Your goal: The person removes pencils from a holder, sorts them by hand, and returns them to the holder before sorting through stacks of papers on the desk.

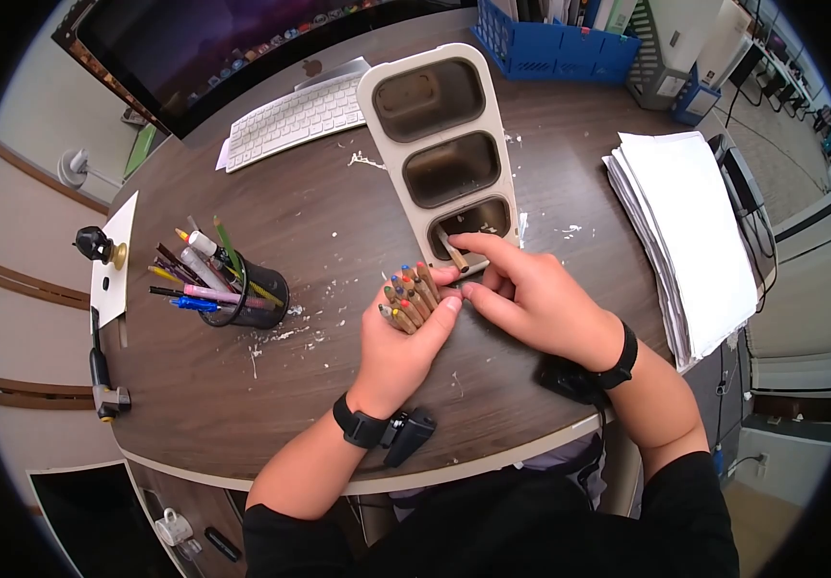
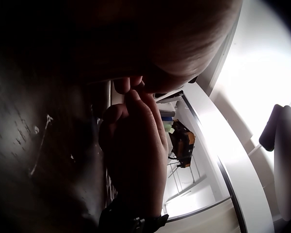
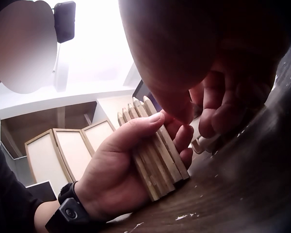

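Observation:
A bundle of several coloured pencils with bare wooden barrels stands in the grip of the left hand. The left thumb presses across them, as the right wrist view shows with the barrels side by side. Beside it is the right hand, fingers bent and thumb tip close to the left fingers. Its index fingertip overlaps a single pencil that slants across the near rim of a beige three-compartment tray; I cannot tell whether the hand grips that pencil. In the left wrist view the right hand appears dark.
On the left stands a black mesh pen cup full of pens. White shavings lie scattered on the desk. A keyboard and monitor are behind, a paper stack is at right, and a blue file basket is at the back.

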The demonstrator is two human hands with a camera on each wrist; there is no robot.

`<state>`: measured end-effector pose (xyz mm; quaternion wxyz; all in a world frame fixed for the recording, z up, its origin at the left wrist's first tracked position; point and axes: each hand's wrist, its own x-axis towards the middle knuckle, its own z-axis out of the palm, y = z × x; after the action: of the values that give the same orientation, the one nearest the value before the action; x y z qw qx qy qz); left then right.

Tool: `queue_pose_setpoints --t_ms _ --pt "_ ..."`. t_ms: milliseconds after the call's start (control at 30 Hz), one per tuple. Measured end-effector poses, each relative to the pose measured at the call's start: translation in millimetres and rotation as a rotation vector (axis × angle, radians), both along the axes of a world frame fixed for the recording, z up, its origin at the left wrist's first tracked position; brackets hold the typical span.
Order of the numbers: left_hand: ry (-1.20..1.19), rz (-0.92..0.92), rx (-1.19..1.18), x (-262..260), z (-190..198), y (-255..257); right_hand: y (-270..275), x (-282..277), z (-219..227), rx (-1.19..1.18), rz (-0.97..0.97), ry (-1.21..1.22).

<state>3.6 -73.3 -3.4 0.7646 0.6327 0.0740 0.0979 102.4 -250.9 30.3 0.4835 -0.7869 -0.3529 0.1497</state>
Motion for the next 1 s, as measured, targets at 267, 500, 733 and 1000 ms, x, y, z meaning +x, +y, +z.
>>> queue_pose_setpoints --t_ms 267,500,733,1000 --pt "0.026 0.068 0.053 0 -5 3 1 -1 -4 -0.059 0.041 -0.018" --pt "0.036 0.045 0.075 -1 1 3 0 -3 7 -0.018 -0.043 -0.017" --pt "-0.096 -0.021 -0.124 -5 -3 1 -2 -7 6 -0.156 0.13 -0.321" --pt "-0.131 -0.078 -0.052 -1 -3 2 -4 -6 2 -0.14 0.097 -0.428"
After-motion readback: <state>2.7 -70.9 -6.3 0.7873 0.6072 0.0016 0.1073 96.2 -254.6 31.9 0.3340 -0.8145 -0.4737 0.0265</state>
